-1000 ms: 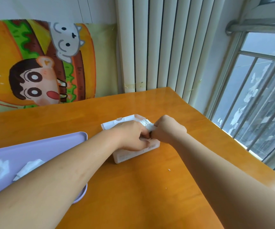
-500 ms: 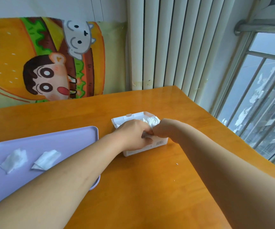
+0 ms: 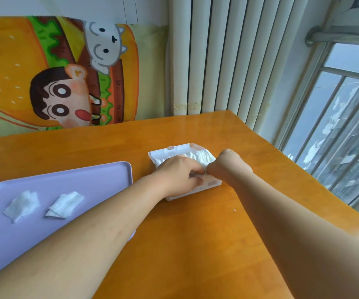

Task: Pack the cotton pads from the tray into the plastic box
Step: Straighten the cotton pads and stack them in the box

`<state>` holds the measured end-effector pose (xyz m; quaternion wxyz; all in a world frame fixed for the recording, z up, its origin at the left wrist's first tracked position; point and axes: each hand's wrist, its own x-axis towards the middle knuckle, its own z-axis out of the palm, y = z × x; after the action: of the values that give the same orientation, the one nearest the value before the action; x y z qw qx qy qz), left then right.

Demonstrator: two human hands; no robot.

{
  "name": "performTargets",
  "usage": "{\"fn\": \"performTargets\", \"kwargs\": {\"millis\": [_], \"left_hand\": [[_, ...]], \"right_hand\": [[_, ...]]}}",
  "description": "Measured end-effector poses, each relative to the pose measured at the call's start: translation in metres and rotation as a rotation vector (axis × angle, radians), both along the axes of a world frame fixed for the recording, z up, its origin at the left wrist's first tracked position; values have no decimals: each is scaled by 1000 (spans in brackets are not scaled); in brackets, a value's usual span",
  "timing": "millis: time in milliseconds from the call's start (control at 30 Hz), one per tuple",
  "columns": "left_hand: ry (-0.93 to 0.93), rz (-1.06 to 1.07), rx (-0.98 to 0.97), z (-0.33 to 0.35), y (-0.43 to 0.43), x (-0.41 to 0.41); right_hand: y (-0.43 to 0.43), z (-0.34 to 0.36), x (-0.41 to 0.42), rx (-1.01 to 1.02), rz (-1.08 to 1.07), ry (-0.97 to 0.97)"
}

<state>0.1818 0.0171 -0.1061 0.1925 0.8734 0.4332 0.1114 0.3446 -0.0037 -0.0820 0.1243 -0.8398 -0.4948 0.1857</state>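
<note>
A small white plastic box (image 3: 212, 184) lies open on the wooden table, with a stack of white cotton pads (image 3: 200, 157) inside it. Over the box my left hand (image 3: 178, 174) and my right hand (image 3: 228, 167) meet, fingers curled, pinching the pads at the near edge of the stack. The fingertips are hidden behind the knuckles. To the left lies a lilac tray (image 3: 100, 175) holding two loose cotton pads, one (image 3: 22, 205) on the left and one (image 3: 65, 205) to its right. My left forearm crosses the tray's near right corner.
The wooden table (image 3: 195, 234) ends at the right close to a barred window (image 3: 336, 126). A cartoon burger cushion (image 3: 62, 72) and white vertical blinds (image 3: 228, 50) stand behind the table's far edge. Small white crumbs lie on the wood right of my right forearm.
The view has swung left and down, so more of the tray and both loose pads show. Both hands have stayed together over the box.
</note>
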Motion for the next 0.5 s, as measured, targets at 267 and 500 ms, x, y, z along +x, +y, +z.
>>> {"fn": "performTargets", "kwargs": {"millis": [267,500], "left_hand": [[-68,-40,21,5,-23,-22],[-204,163,143,-2,-69,-123]], "right_hand": [[-20,27,-27,63,147,-340],[-44,18,-140,453,548,182]]}}
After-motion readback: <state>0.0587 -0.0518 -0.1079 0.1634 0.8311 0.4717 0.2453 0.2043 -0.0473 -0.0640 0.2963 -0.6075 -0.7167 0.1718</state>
